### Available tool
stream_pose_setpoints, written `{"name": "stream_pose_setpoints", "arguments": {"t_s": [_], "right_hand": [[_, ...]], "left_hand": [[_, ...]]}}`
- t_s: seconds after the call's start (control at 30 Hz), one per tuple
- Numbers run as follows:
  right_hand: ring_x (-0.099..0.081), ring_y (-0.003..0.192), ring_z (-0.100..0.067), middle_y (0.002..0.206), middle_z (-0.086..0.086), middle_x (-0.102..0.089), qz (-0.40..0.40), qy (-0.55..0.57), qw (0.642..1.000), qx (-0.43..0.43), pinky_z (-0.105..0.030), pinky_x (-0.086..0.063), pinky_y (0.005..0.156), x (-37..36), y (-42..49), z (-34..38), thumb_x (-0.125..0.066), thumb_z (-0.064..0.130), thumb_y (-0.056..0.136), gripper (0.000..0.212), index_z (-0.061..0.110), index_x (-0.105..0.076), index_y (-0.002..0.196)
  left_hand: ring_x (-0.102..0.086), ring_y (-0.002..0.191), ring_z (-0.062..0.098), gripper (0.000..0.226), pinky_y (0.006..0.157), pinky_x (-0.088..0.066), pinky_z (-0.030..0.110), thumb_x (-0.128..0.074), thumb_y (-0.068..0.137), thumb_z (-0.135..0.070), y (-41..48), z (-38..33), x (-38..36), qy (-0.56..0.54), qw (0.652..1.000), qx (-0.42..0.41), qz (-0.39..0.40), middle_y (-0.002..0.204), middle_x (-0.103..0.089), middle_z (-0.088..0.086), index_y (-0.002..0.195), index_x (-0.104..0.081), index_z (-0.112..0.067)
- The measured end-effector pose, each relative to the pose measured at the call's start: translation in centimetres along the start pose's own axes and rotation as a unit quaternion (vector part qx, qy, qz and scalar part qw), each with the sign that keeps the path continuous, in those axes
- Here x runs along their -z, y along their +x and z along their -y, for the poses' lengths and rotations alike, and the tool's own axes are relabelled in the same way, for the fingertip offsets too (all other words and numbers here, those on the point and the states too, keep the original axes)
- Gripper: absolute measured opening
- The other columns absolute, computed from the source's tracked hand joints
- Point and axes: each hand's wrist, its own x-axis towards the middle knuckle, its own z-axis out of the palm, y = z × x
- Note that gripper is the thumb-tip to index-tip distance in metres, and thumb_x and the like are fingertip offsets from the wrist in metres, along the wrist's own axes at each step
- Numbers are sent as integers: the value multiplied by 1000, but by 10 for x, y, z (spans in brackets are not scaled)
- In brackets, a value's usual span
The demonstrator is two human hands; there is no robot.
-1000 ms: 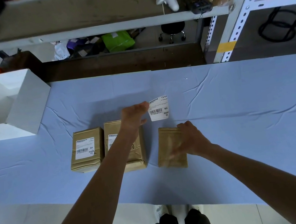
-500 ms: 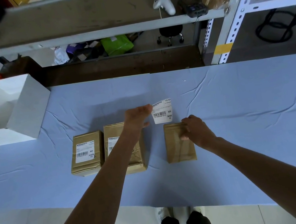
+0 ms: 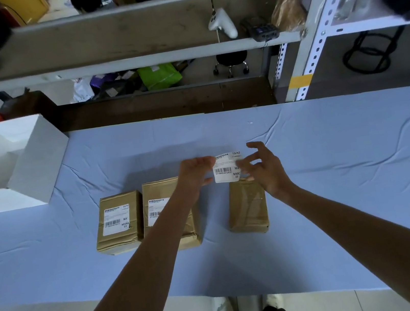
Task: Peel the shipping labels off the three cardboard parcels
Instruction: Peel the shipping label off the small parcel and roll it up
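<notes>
A: What is the biggest thing here?

B: The worktop under a wrinkled pale blue cloth (image 3: 338, 188). At its far left stands one white open-topped cardboard box (image 3: 20, 163). Behind runs one grey metal shelf (image 3: 130, 62).

A: And the parcels?

B: Three brown cardboard parcels in a row near the middle. The left brown parcel (image 3: 119, 222) carries its white barcode label (image 3: 115, 220) flat on top. The middle brown parcel (image 3: 170, 212), touching it, has a white label (image 3: 157, 208) too, half hidden by the left forearm. The right brown parcel (image 3: 247, 206) stands apart and its top is bare.

A: So how many labels?

B: Three. Two stuck down, one loose white shipping label (image 3: 226, 168) held in the air just beyond the right parcel.

A: Who has it?

B: The left hand (image 3: 196, 173) is closed, pinching the label's left edge between thumb and fingers. The right hand (image 3: 265, 170) is spread, fingers loosely curled, its fingertips (image 3: 243, 168) at the label's right edge; I cannot tell if they grip it or only touch.

A: How will these things handle?

B: The label looks thin, light and floppy, and its back is probably tacky, so I would hold it by the edges. The parcels look small, light and fairly stiff, with creased wrapping; one hand should steady a parcel while the other lifts a label corner and pulls low and slow, since thin paper may tear.
</notes>
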Motion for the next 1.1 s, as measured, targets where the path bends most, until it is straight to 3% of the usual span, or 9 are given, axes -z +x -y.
{"name": "stream_pose_setpoints", "arguments": {"t_s": [0.1,0.2,0.3,0.43,0.6,0.67,0.8,0.93,1.1], "right_hand": [[-66,79,-17,104,2,-59,1,-70,996,62,-14,-56,64,-4,-1,5,-75,5,79,77,28,-31,137],[-65,77,-18,109,-7,-65,-27,-70,994,81,-15,-56,60,0,-2,7,-70,-1,81,44,25,-54,113],[-66,78,-14,102,-11,-70,-50,-59,995,68,-21,-58,60,5,0,7,-68,-6,78,27,16,-69,95],[-68,73,-4,89,0,-75,-54,-103,991,63,-13,-55,61,9,3,10,-77,1,72,24,11,-76,94],[-69,68,-5,80,-2,-73,-18,-104,994,41,-14,-54,64,12,2,12,-86,2,62,32,8,-76,92],[-69,67,-16,76,-6,-72,-40,-117,990,74,-25,-57,67,12,0,13,-81,2,70,18,5,-77,87],[-69,64,-24,71,-8,-70,-27,-104,991,82,-37,-56,67,11,-3,13,-72,5,81,2,6,-73,79],[-73,74,-23,90,-13,-70,-49,-89,993,62,-25,-58,68,9,0,14,-67,7,88,5,7,-63,84],[-72,69,-17,82,-8,-71,-83,-104,985,108,-21,-59,68,6,-4,14,-69,1,83,25,11,-64,105]], "left_hand": [[-65,83,21,12,61,-60,26,-61,91,-9,3,0,-3,-11,1000,-1,-5,91,-67,10,79,-62,-10],[-67,74,17,12,51,-58,22,-59,92,-7,5,-1,-5,-19,1000,2,0,86,-67,6,80,-60,-7],[-67,72,17,13,52,-58,22,-58,92,-3,8,-2,-6,-29,1000,0,5,85,-67,8,79,-60,-5],[-66,70,16,14,55,-55,16,-61,88,2,11,-1,-10,-44,999,-17,-5,80,-65,10,75,-63,-5],[-65,83,19,6,76,-58,22,-66,83,5,12,0,-13,-91,995,-47,15,85,-67,10,82,-68,-2],[-64,87,19,8,84,-54,25,-70,80,1,8,1,-14,-26,996,-81,30,92,-68,9,88,-71,-2],[-63,79,16,23,70,-50,16,-72,79,1,8,4,-15,77,990,-115,15,93,-69,12,101,-69,7],[-57,56,9,21,57,-46,18,-74,80,-14,10,6,-19,146,985,-85,-26,66,-66,2,94,-72,1],[-66,74,17,17,74,-53,28,-74,80,-14,5,6,-25,169,976,-130,-38,90,-73,17,90,-71,-1]]}}
